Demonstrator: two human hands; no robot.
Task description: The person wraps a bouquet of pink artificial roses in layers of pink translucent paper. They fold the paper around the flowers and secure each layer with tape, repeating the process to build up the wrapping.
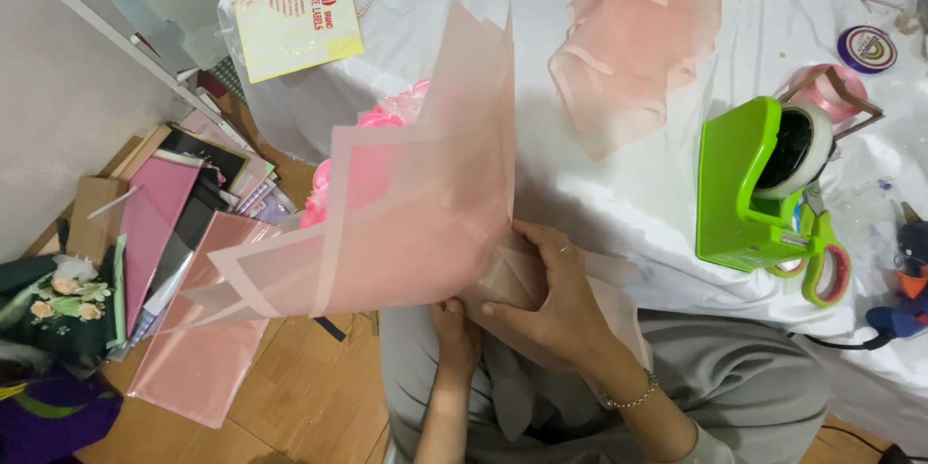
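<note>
Bouquet (406,203) held over the lap at the near edge of the table (628,203), pink flowers (372,121) peeking out behind stiff, translucent peach wrap sheets with paler borders. Left hand (454,329) closed low around the gathered base, only the thumb and part of the fingers showing. Right hand (546,295) pressed flat-fingered against the folded wrap just beside it, pinching the pleats narrow. Likely trouble: slick, springy sheets fanning apart if either pinch loosens, since nothing visible binds the base; sharp creases or a tear at the fold from squeezing too hard; flowers sliding down inside the cone if tilted further. A second folded wrap (633,39) lying loose on the white, glossy cloth, well apart. Green tape dispenser (749,188) near the right hand, boxy and hard plastic, with green-handled scissors (822,256) touching its side. More flat paper sheets (179,232) stacked on the wooden floor to the left.
</note>
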